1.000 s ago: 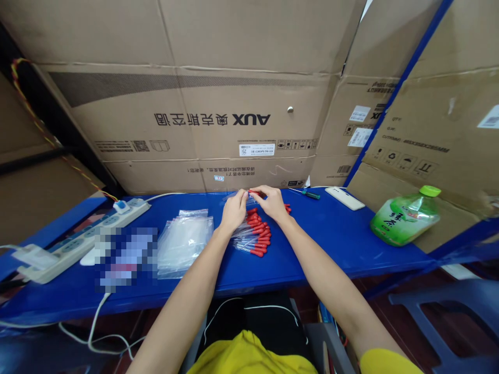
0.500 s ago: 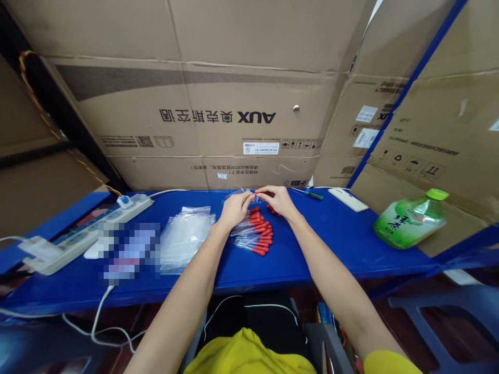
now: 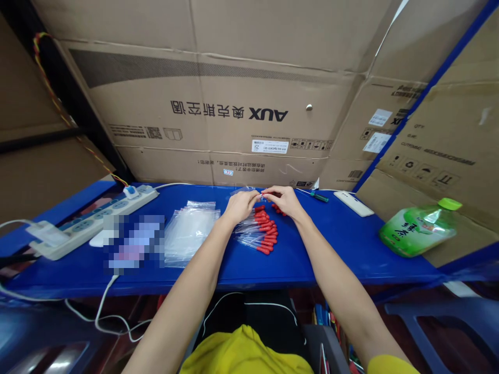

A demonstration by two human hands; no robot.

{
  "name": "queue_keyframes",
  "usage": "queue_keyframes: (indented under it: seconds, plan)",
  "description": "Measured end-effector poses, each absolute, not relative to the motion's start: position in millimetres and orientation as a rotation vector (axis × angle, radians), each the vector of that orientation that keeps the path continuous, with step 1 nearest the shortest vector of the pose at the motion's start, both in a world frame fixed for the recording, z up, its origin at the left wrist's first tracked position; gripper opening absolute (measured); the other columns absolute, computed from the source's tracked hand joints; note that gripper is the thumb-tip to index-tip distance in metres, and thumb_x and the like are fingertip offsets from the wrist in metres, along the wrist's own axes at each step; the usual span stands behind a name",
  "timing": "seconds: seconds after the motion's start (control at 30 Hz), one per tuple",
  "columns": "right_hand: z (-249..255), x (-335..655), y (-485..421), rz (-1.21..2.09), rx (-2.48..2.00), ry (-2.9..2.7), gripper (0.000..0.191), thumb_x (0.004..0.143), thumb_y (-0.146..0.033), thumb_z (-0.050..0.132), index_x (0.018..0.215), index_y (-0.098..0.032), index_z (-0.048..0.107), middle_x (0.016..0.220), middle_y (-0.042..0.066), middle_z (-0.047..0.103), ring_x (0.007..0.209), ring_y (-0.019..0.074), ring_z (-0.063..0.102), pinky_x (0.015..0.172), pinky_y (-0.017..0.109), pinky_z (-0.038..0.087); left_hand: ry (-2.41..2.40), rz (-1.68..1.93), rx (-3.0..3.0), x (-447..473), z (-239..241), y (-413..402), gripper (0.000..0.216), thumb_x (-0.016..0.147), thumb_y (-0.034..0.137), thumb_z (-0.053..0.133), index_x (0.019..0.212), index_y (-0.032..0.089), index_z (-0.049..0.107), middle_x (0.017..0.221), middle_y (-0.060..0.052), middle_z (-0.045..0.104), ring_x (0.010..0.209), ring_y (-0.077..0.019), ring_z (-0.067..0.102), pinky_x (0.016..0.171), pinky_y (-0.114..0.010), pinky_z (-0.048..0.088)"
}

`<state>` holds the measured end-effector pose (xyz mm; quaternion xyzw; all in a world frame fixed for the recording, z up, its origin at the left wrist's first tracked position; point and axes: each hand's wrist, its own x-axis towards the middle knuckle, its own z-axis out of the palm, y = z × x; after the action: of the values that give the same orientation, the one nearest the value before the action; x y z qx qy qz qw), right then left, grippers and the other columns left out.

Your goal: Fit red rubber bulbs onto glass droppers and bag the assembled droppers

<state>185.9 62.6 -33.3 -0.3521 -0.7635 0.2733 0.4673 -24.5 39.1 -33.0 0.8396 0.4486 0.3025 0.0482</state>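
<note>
My left hand (image 3: 239, 205) and my right hand (image 3: 284, 200) meet over the blue shelf (image 3: 343, 244), fingers pinched together. Between them they hold a small clear bag (image 3: 245, 191) and a red-capped dropper (image 3: 265, 194) at its mouth. Just below the hands lies a row of several clear droppers with red bulbs (image 3: 263, 232). A few loose red bulbs (image 3: 277, 209) lie under my right hand. A stack of empty clear bags (image 3: 189, 231) lies left of my left forearm.
A white power strip (image 3: 93, 218) and a blurred-out item (image 3: 132, 241) lie at the left. A green screwdriver (image 3: 317, 196), a white phone (image 3: 353, 203) and a green drink bottle (image 3: 419, 228) lie at the right. Cardboard boxes (image 3: 234, 114) wall the back.
The camera has tilted and shifted a little, so everything sits further right and lower. The hands stay pinched together over the droppers, barely moved.
</note>
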Motion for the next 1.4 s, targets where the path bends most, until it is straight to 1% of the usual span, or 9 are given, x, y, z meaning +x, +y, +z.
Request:
queue_keyframes:
  seconds: [0.2,0.33,0.53,0.73,0.97,1.1,1.2,1.3,1.4]
  plan:
    - [-30.0,183.1,59.6,0.672,-0.851,-1.829,0.028,0.083,-0.044,0.076,0.094,-0.019,0.082,0.087,0.007,0.08,0.076,0.0222,0.072,0.072,0.033,0.055,1.391,0.943,2.574,-24.8,-27.7,35.1,0.041,0.108,0.043,0.036,0.099,0.024,0.071,0.096,-0.004,0.078,0.092,-0.0236,0.072,0.071,-0.028,0.044]
    - [-30.6,180.7,61.1,0.8,-0.831,-1.706,0.03,0.077,-0.045,0.081,0.091,-0.019,0.082,0.075,0.004,0.076,0.067,0.0195,0.068,0.068,0.032,0.054,1.366,0.997,2.553,-23.8,-26.1,34.3,0.042,0.108,0.045,0.035,0.1,0.025,0.071,0.095,-0.003,0.077,0.091,-0.0225,0.072,0.07,-0.028,0.043]
    - [-31.0,182.7,60.9,0.963,-0.887,-1.632,0.036,0.067,-0.047,0.087,0.089,-0.019,0.082,0.071,0.004,0.075,0.064,0.0186,0.067,0.065,0.032,0.054,1.376,0.938,2.58,-24.6,-29.1,36.8,0.043,0.108,0.046,0.035,0.099,0.026,0.071,0.098,-0.004,0.078,0.093,-0.0226,0.071,0.071,-0.028,0.043]
    - [-30.0,185.0,59.5,0.932,-0.909,-1.703,0.037,0.07,-0.05,0.085,0.089,-0.018,0.082,0.071,0.004,0.074,0.064,0.0189,0.066,0.065,0.031,0.054,1.349,0.895,2.63,-26.0,-30.6,37.2,0.042,0.109,0.044,0.034,0.104,0.026,0.071,0.102,-0.004,0.078,0.096,-0.0232,0.071,0.075,-0.029,0.044]
    - [-26.4,189.5,57.1,0.917,-0.942,-1.821,0.039,0.072,-0.049,0.083,0.092,-0.016,0.082,0.071,0.005,0.074,0.064,0.0183,0.065,0.063,0.031,0.053,1.367,0.785,2.702,-22.8,-29.6,35.4,0.04,0.108,0.042,0.036,0.108,0.025,0.073,0.102,-0.007,0.078,0.094,-0.0244,0.072,0.073,-0.03,0.044]
    - [-23.0,189.5,56.5,0.917,-0.895,-1.76,0.038,0.071,-0.048,0.084,0.093,-0.017,0.081,0.077,0.005,0.076,0.067,0.0182,0.066,0.069,0.032,0.054,1.375,0.962,2.636,-17.4,-29.6,32.9,0.042,0.109,0.044,0.035,0.107,0.025,0.071,0.105,-0.006,0.077,0.096,-0.0228,0.071,0.074,-0.029,0.044]
    - [-21.4,187.6,56.2,0.939,-0.853,-1.683,0.04,0.071,-0.05,0.085,0.095,-0.018,0.079,0.077,0.004,0.076,0.069,0.0178,0.067,0.071,0.032,0.055,1.362,1.087,2.553,-15.9,-28.0,31.3,0.042,0.108,0.047,0.035,0.107,0.025,0.071,0.105,-0.005,0.077,0.097,-0.0219,0.07,0.075,-0.028,0.044]
    - [-21.2,186.1,55.6,0.969,-0.838,-1.684,0.039,0.072,-0.05,0.085,0.093,-0.018,0.079,0.073,0.003,0.074,0.067,0.0171,0.066,0.068,0.031,0.055,1.273,1.08,2.505,-18.4,-26.6,31.7,0.044,0.109,0.048,0.034,0.105,0.025,0.071,0.102,-0.004,0.077,0.095,-0.0213,0.07,0.077,-0.027,0.045]
    - [-21.3,186.0,54.8,0.986,-0.798,-1.677,0.038,0.072,-0.049,0.086,0.091,-0.018,0.079,0.074,0.003,0.075,0.065,0.0165,0.066,0.067,0.031,0.055,1.213,1.067,2.466,-21.9,-26.2,33.8,0.045,0.109,0.046,0.032,0.103,0.025,0.071,0.103,-0.003,0.078,0.095,-0.0209,0.071,0.08,-0.028,0.045]
